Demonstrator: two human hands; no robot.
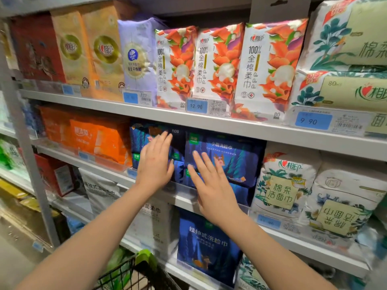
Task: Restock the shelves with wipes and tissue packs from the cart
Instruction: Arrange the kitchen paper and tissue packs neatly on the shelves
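Dark blue tissue packs (234,160) stand side by side on the middle shelf (293,141). My left hand (156,164) lies flat with straight fingers against the left blue pack (140,141). My right hand (211,185) is spread open against the front of the right blue pack, low over the shelf's clear front lip. Neither hand holds anything. At the bottom edge, between my forearms, the black wire cart (129,275) with a green handle piece (146,258) shows.
Orange packs (98,139) sit left of the blue ones, white floral packs (287,181) to their right. The upper shelf holds orange-flower packs (222,63) and price tags (196,105). A grey upright post (23,143) bounds the shelves at left. More blue and white packs fill the lower shelf.
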